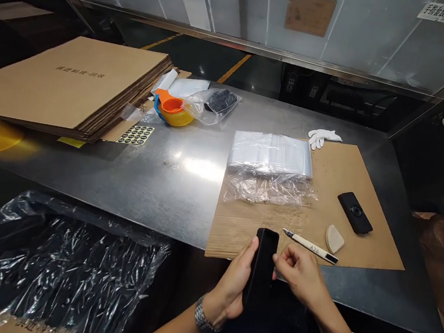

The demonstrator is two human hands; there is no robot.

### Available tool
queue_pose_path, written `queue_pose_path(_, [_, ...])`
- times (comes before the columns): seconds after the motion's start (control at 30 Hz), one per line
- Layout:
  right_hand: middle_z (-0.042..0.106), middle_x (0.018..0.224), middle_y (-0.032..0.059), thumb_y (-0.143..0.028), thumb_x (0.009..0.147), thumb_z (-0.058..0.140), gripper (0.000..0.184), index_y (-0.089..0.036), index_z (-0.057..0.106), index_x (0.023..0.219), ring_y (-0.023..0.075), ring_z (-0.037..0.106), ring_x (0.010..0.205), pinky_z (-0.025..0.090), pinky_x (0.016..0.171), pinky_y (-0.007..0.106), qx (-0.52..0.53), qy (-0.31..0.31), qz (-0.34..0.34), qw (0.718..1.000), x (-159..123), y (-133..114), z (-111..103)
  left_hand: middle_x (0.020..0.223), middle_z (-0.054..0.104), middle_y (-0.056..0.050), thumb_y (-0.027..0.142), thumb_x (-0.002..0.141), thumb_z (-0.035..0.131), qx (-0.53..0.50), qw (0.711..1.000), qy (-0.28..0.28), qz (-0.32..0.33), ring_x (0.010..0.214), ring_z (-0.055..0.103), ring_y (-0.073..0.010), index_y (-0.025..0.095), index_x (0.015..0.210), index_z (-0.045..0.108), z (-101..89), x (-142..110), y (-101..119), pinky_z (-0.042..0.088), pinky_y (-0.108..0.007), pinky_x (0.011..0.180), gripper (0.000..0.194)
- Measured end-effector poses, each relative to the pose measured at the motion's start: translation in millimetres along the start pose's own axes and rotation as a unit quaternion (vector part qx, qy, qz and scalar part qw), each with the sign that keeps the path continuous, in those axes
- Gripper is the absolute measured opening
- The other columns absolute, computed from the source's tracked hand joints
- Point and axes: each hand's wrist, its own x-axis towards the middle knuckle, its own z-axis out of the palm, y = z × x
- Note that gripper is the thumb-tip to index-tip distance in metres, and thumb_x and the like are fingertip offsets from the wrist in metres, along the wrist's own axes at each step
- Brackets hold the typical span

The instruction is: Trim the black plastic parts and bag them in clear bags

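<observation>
My left hand (235,280) is closed around a black rectangular case (263,265), held tilted upward just off the front edge of the bench. With fingers curled in a pinch, my right hand (300,274) is at the right side of the case; whether anything is between those fingertips cannot be made out. Beyond it on the cardboard sheet (365,177) lie a cream-coloured pen marked A26 (311,246), a beige wedge-shaped pad (334,239) and a second black case with a round dial-like part (355,212).
Clear plastic bags (271,155) lie on the cardboard, near a white glove (323,138). Stacked cardboard sheets (75,80), a yellow tape roll with an orange piece (175,113) and round stickers (136,135) are at left. A plastic-lined box (78,267) stands below the bench (156,180).
</observation>
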Motion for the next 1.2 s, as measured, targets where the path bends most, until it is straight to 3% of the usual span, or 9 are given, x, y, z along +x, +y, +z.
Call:
queue_pose_path(0.1, [0.045, 0.048, -0.0057, -0.037, 0.082, 0.047, 0.026, -0.020, 0.044, 0.063, 0.0091, 0.040, 0.045, 0.029, 0.046, 0.021, 0.003, 0.065, -0.007, 0.998, 12, 8, -6, 0.059, 0.063, -0.009, 0.053, 0.084, 0.044, -0.002, 0.994, -0.042, -0.096, 0.044, 0.057, -0.0121, 0.004, 0.087, 0.064, -6.1, 2, -2, 0.043, -0.018, 0.041, 0.053])
queue_pose_path(0.27, [0.048, 0.057, -0.0031, -0.041, 0.087, 0.043, 0.029, -0.019, 0.048, 0.070, 0.0112, 0.045, 0.052, 0.034, 0.049, 0.022, 0.018, 0.092, -0.049, 0.994, 13, 8, -16, 0.061, 0.064, -0.010, 0.053, 0.083, 0.046, -0.045, 0.985, -0.107, -0.130, 0.047, 0.060, -0.0136, 0.004, 0.086, 0.064, -17.4, 5, -1, 0.046, -0.021, 0.047, 0.052])
queue_pose_path(0.37, [0.057, 0.073, 0.0013, -0.035, 0.089, 0.045, 0.021, -0.018, 0.057, 0.084, 0.0141, 0.051, 0.066, 0.039, 0.059, 0.025, -0.001, 0.077, -0.105, 0.991, -3, -4, -18, 0.060, 0.064, -0.010, 0.053, 0.084, 0.043, -0.069, 0.980, -0.119, -0.145, 0.047, 0.060, -0.0145, 0.004, 0.086, 0.064, -18.0, 5, 2, 0.047, -0.022, 0.048, 0.053])
queue_pose_path(0.47, [0.057, 0.080, 0.0029, -0.028, 0.089, 0.049, 0.014, -0.020, 0.060, 0.094, 0.0174, 0.050, 0.076, 0.039, 0.068, 0.029, -0.081, 0.017, -0.224, 0.971, -23, -19, -14, 0.060, 0.065, -0.010, 0.048, 0.088, 0.039, -0.118, 0.971, -0.132, -0.163, 0.049, 0.061, -0.0149, 0.005, 0.082, 0.065, -12.9, 3, 4, 0.048, -0.022, 0.050, 0.050])
queue_pose_path(0.63, [0.057, 0.079, 0.0045, -0.041, 0.090, 0.046, 0.028, -0.018, 0.059, 0.081, 0.0203, 0.045, 0.077, 0.033, 0.067, 0.033, -0.181, -0.003, -0.323, 0.929, -39, -30, 4, 0.066, 0.067, -0.010, 0.041, 0.090, 0.038, -0.174, 0.960, -0.136, -0.172, 0.059, 0.063, -0.0143, 0.006, 0.077, 0.065, -4.5, 0, 2, 0.048, -0.020, 0.059, 0.046])
queue_pose_path(0.77, [0.055, 0.071, 0.0036, -0.047, 0.093, 0.035, 0.043, -0.017, 0.054, 0.069, 0.0192, 0.044, 0.073, 0.030, 0.066, 0.032, -0.202, 0.022, -0.340, 0.918, -38, -28, 11, 0.063, 0.065, -0.008, 0.041, 0.089, 0.042, -0.152, 0.965, -0.123, -0.174, 0.055, 0.060, -0.0125, 0.006, 0.077, 0.065, -3.4, 0, -2, 0.046, -0.019, 0.057, 0.044])
queue_pose_path(0.9, [0.054, 0.069, 0.0023, -0.052, 0.091, 0.034, 0.047, -0.017, 0.053, 0.067, 0.0179, 0.043, 0.071, 0.029, 0.065, 0.031, -0.178, -0.003, -0.318, 0.931, -35, -24, 11, 0.059, 0.062, -0.005, 0.041, 0.089, 0.041, -0.143, 0.968, -0.102, -0.179, 0.052, 0.058, -0.0120, 0.008, 0.073, 0.064, -2.2, -1, -4, 0.045, -0.020, 0.052, 0.043])
queue_pose_path(1.1, [0.054, 0.068, 0.0011, -0.056, 0.087, 0.041, 0.045, -0.017, 0.052, 0.068, 0.0171, 0.044, 0.071, 0.029, 0.065, 0.031, -0.137, -0.038, -0.284, 0.948, -31, -23, 7, 0.055, 0.059, -0.003, 0.041, 0.089, 0.040, -0.106, 0.977, -0.086, -0.166, 0.047, 0.056, -0.0116, 0.011, 0.072, 0.062, -0.7, -1, -7, 0.045, -0.020, 0.048, 0.042])
queue_pose_path(1.2, [0.053, 0.069, 0.0002, -0.044, 0.087, 0.051, 0.032, -0.018, 0.051, 0.069, 0.0171, 0.044, 0.072, 0.029, 0.065, 0.031, -0.148, -0.034, -0.275, 0.949, -27, -21, 1, 0.054, 0.060, -0.005, 0.046, 0.090, 0.034, -0.072, 0.974, -0.110, -0.187, 0.048, 0.059, -0.0144, 0.009, 0.077, 0.063, -1.8, -2, -8, 0.047, -0.023, 0.049, 0.049])
